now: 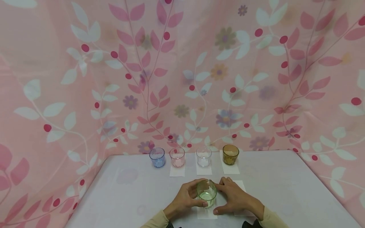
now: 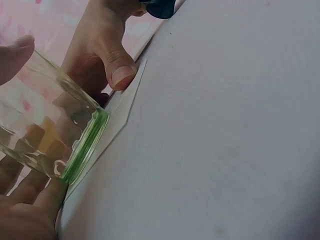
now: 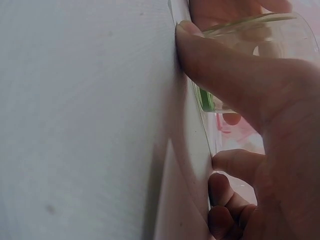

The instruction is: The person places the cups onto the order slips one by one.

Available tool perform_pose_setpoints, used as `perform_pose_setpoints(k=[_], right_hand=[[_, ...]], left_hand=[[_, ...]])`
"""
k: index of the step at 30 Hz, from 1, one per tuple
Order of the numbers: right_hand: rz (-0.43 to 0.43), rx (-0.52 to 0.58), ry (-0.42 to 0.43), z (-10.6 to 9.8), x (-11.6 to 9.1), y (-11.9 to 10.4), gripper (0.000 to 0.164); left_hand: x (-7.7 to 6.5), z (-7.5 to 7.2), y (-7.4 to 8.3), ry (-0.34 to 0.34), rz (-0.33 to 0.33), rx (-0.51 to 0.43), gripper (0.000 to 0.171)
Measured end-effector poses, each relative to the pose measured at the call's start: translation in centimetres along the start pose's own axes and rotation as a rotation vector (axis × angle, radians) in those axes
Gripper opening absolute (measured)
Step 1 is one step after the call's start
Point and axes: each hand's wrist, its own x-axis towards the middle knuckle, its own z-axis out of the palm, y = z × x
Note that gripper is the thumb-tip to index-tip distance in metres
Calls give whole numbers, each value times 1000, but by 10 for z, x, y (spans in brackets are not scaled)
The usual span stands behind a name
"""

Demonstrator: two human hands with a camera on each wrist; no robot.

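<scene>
A clear green-tinted glass cup (image 1: 207, 195) stands upright on a white paper slip (image 1: 207, 214) near the front of the table. My left hand (image 1: 184, 197) holds it from the left, thumb on the near side and fingers round the far side. On the cup's right, my right hand (image 1: 236, 197) is spread low, its thumb and fingers apart. In the right wrist view, the thumb (image 3: 220, 62) of that hand touches the surface beside the cup, and its other fingers (image 3: 237, 162) rest loosely. Whether the right index finger touches the cup, I cannot tell.
Along the back edge stand a blue cup (image 1: 158, 158), a pink cup (image 1: 177, 158), a clear cup (image 1: 203, 158) and an amber cup (image 1: 230, 155). The last three are on white slips. Another slip (image 1: 240, 184) lies partly under my right hand. A floral curtain (image 1: 182, 79) hangs behind.
</scene>
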Motion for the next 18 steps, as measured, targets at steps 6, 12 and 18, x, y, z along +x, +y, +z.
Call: perform_pose_setpoints(k=[6,12,18], right_hand=[[10,5,-3,1,-1,0,100],[8,-3,3,1,-1,0,100],[15,-8,6,1,0,0,101]], left_hand=[[-1,0,0,-15,8,33,76],[-1,-1,1,-16,-13,48,75],[-1,-1,4,-15,-33,101,75]])
